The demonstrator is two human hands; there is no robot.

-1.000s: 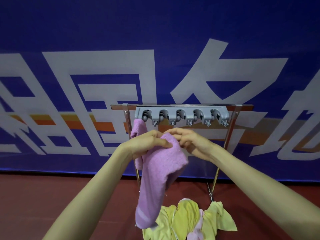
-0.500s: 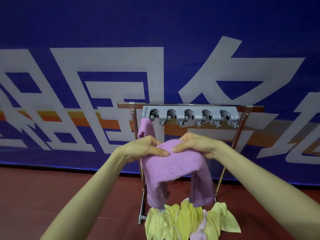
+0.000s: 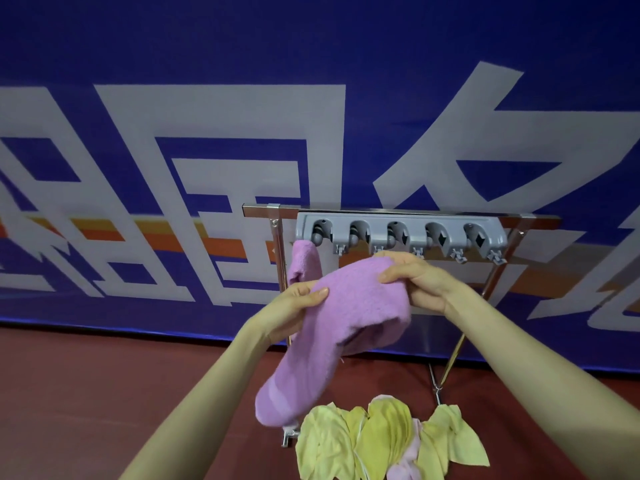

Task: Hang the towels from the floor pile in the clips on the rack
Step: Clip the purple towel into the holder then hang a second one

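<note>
With one purple towel (image 3: pixel 304 261) already hanging from the leftmost clip (image 3: pixel 320 233), we grip a second purple towel (image 3: pixel 346 313) in our left hand (image 3: pixel 294 306) and right hand (image 3: pixel 415 282) below the rack (image 3: pixel 401 233), while yellow towels (image 3: pixel 381 441) wait on the floor.

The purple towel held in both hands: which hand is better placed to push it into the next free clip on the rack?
Probably the right hand. It grips the raised end of the purple towel just below the second clip, which looks free. The left hand holds the towel lower, beside the towel already hanging from the first clip.
</note>
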